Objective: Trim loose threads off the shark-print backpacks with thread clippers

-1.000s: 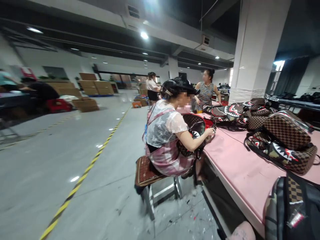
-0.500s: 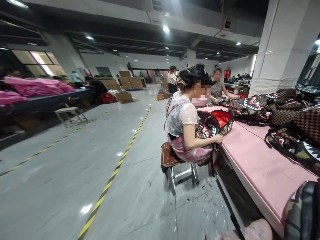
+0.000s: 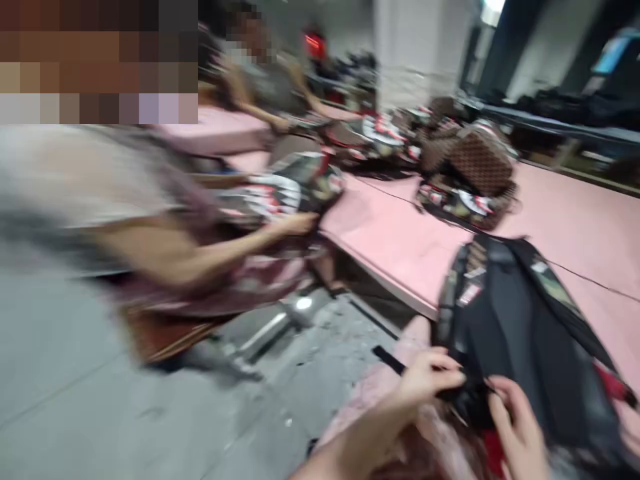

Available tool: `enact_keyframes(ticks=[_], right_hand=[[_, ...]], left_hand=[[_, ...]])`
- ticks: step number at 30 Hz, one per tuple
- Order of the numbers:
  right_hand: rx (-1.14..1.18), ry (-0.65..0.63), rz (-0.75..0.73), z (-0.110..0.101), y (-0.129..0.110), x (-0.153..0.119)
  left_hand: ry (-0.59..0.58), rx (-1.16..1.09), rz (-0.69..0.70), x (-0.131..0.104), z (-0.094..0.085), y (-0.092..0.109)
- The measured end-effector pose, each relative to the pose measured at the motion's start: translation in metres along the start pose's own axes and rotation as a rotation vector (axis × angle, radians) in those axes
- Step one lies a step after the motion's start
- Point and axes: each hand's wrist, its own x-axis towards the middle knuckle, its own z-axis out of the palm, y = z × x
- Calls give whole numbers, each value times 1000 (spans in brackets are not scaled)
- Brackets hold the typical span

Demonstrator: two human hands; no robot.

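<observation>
The picture is blurred by motion. A black backpack (image 3: 525,333) with camouflage and checkered trim leans against the near edge of the pink table (image 3: 400,240), its lower end in my lap. My left hand (image 3: 430,377) pinches a black strap at the bag's lower left corner. My right hand (image 3: 517,427) grips the same lower edge just to the right, fingers curled on the fabric.
A seated person (image 3: 150,220) on my left works on a shark-mouth backpack (image 3: 295,187) at the table edge. A pile of checkered shark-mouth backpacks (image 3: 470,173) lies mid-table. Another person (image 3: 265,80) sits farther back. Grey floor (image 3: 100,400) lies to the left.
The view swung from the hall and floor down and right onto the table. My two hands, unseen before, now show holding the black backpack's lower edge.
</observation>
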Motion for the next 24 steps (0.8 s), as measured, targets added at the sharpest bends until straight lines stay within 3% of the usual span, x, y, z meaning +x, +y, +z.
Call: enact_keyframes(ticks=[3,9,15,17,21,24], right_hand=[[152,-16,44,11,6,7],[285,12,-61,11,7,13],[253,57,-220,11,10,16],[226,72,-273,10,7,17],[185,-14,-246,2,1,20],[168,-49,-262,-2,2,22]], left_hand=[[-140,-8,-42,16,-3,-5],[-74,-139,-85,30,-4,-26],[34,-248,-180,28,-5,-24],[20,-170,-119,28,-7,-23],[24,43,59,30,-11,-26],[51,-17,23,32,-13,-26]])
